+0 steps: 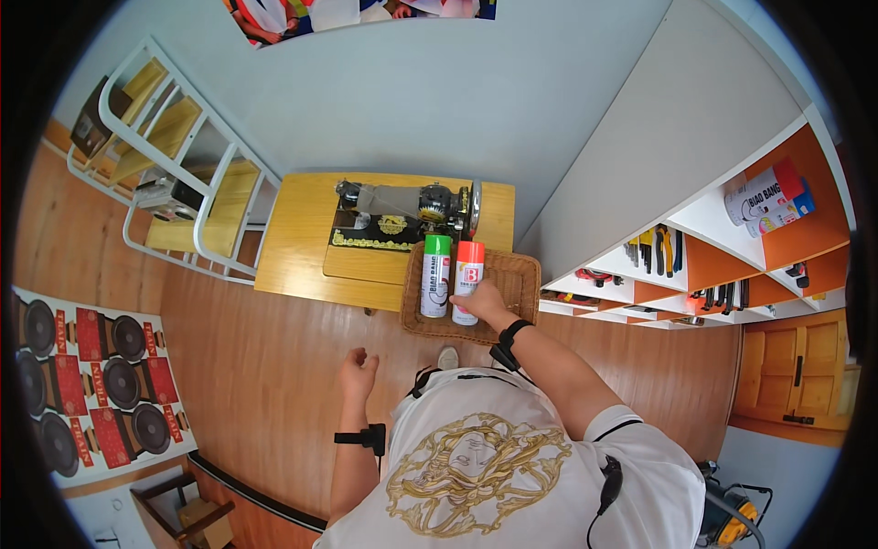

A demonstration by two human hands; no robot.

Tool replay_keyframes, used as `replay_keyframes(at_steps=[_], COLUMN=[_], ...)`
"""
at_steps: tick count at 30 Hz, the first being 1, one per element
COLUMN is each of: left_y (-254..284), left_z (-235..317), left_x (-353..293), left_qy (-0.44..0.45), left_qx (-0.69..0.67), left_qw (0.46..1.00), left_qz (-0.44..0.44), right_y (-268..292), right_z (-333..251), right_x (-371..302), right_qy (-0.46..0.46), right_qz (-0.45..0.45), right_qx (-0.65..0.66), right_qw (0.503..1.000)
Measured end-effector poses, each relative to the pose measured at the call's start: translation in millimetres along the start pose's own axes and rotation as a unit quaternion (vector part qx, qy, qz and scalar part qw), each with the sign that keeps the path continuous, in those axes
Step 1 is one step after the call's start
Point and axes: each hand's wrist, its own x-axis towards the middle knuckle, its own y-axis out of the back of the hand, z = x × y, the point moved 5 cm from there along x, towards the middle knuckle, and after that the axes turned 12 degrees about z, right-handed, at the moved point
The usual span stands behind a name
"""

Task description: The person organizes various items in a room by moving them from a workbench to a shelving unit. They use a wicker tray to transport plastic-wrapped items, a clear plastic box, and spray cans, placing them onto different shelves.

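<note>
A brown wicker basket (517, 284) sits at the front right edge of the wooden sewing table (293, 247). In it stand two white spray cans side by side, a green-capped spray can (434, 279) on the left and a red-capped spray can (471, 261) on the right. My right hand (483, 300) closes around the lower part of the red-capped can; some of its fingers are hidden. My left hand (358, 368) hangs in the air left of the basket, loosely curled with fingers apart, holding nothing. Behind the cans is a black sewing machine (393, 220) with gold decoration.
A white-framed rack (210, 197) with wooden shelves stands to the left. On the right, a white shelf unit (677, 119) holds hand tools and more spray cans (766, 197). A poster (366, 11) hangs on the wall, and boxes picturing round speakers (101, 375) are at far left.
</note>
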Motion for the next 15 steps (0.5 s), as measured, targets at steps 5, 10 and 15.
replay_keyframes(at_steps=[5,10,15], left_y=[-9.2,-25.4,-49.5], left_z=[20.7,57.8,94.2], left_x=[2.9,10.6,17.6], left_qy=[-0.025,-0.070,-0.123], left_qx=[-0.003,0.004,0.025], left_qw=[0.999,0.996,0.989], left_qz=[-0.020,-0.048,-0.081], right_y=[-5.8,4.2,27.7], right_z=[6.5,6.0,23.3], right_x=[1.6,-2.2,-4.2], right_qy=[-0.055,-0.048,-0.013], right_qz=[-0.023,-0.051,-0.087], right_qx=[0.037,0.000,-0.038], right_qw=[0.998,0.998,0.995])
